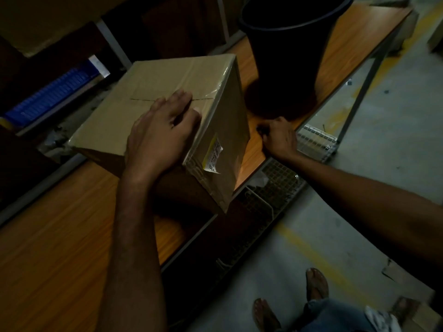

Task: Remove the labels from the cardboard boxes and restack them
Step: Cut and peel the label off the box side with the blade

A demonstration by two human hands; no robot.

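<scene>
Dim table (60,236) | left hand (158,130) flat on box (153,77) | right hand's (279,138) grip indistinct

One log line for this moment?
left hand: flat on cardboard box | right hand: pinching small dark object | label: not removed

A wooden table (60,236) carries a taped cardboard box (158,80) and, just beside it, an upright black bucket (287,58)

Single head camera, steep downward look, close over table (55,248)
</scene>
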